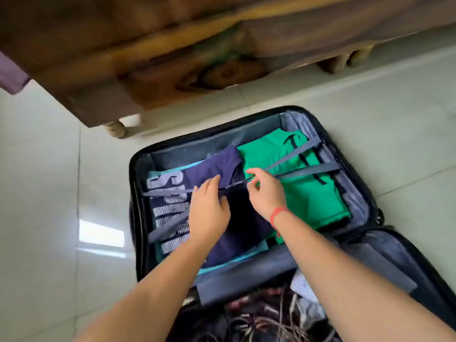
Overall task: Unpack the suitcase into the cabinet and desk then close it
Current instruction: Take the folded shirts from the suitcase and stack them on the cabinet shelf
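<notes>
Tiles (37, 193) round open suitcase (133, 169) — L hand (209, 213), R hand (265, 193) at ctr straps (303, 172)

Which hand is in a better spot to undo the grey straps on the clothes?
Probably the right hand: its fingers pinch where the grey straps meet. The left hand lies flat on the navy shirt, fingers straight.
</notes>
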